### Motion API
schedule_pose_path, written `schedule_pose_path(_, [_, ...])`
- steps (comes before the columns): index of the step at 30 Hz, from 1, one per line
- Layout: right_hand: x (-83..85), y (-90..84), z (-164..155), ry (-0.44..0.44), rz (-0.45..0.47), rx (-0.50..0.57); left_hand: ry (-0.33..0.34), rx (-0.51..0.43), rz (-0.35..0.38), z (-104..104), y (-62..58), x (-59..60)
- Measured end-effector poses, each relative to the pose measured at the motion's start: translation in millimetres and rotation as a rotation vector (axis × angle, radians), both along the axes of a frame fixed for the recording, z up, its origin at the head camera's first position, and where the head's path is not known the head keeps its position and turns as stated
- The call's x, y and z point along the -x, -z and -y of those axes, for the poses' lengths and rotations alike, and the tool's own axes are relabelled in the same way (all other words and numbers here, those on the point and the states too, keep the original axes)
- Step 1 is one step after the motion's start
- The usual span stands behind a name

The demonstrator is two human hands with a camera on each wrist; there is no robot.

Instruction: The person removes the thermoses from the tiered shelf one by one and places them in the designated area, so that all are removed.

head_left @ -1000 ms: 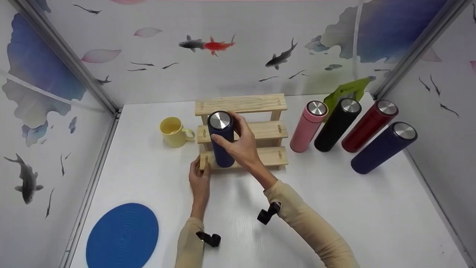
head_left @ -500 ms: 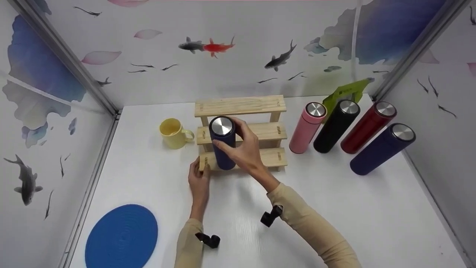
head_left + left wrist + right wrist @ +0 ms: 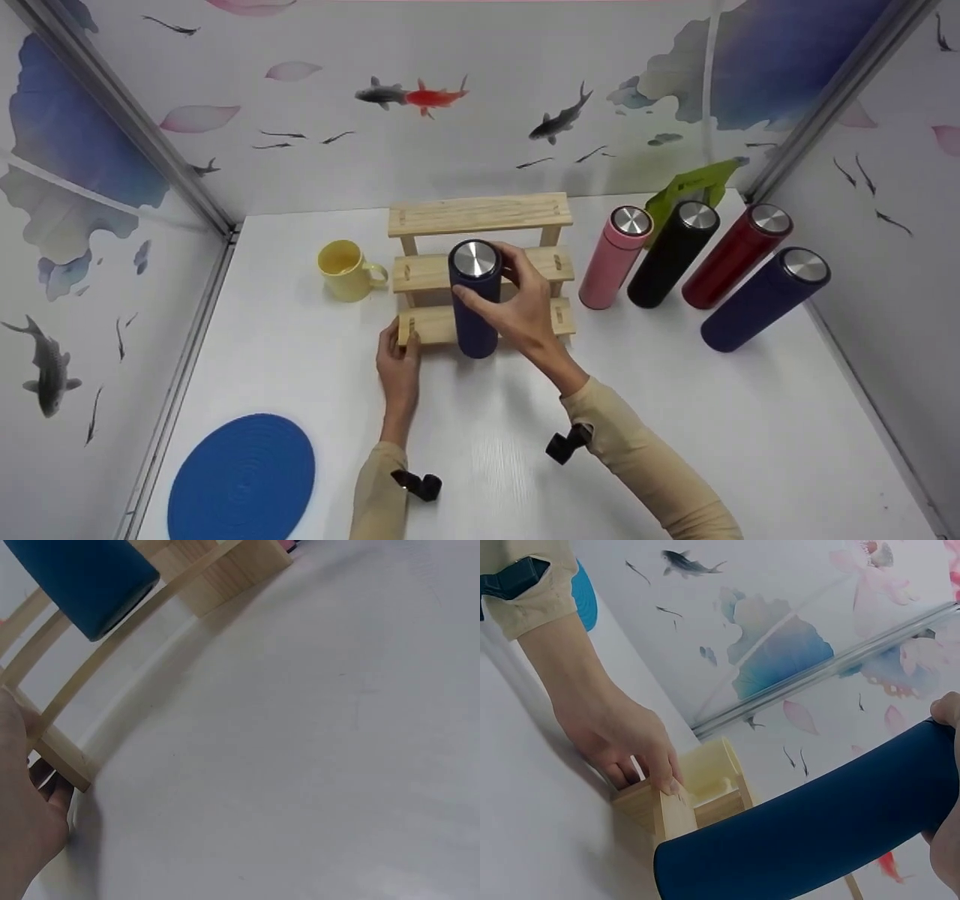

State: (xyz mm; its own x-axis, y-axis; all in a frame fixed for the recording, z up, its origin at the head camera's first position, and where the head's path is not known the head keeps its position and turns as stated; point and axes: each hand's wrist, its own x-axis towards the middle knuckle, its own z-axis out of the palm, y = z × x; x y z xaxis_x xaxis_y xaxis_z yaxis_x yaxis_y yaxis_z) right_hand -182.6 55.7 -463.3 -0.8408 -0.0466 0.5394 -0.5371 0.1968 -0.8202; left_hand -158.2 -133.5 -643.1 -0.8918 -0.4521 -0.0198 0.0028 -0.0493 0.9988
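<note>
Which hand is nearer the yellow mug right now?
Left. The left hand holds the wooden rack's left front corner, nearer the yellow mug; the right hand grips the navy bottle farther right.

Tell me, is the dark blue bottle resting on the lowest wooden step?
No, the left wrist view shows the dark blue bottle lifted clear of the wooden rack.

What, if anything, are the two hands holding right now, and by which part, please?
The right hand grips the dark blue cylindrical flask round its upper body, below the steel lid. The left hand holds the stepped wooden rack at its bottom left corner.
</note>
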Motion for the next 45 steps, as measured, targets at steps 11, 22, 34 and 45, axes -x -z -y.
schedule_pose_path(11, [-4.5,4.9,-32,0.067,-0.051,0.013,0.016,-0.028,-0.023,0,0.2,-1.4])
schedule_pose_path(22, [-5.8,3.9,-67,0.145,-0.053,0.044,-0.009,-0.015,-0.039,-2,-0.2,0.3])
schedule_pose_path(34, [-11.2,2.8,-106,0.283,-0.004,0.041,-0.019,-0.003,-0.068,-1,1.8,1.3])
schedule_pose_path(45, [-12.0,-1.6,-141,0.362,0.011,0.088,-0.026,-0.009,-0.082,-1,2.3,1.9])
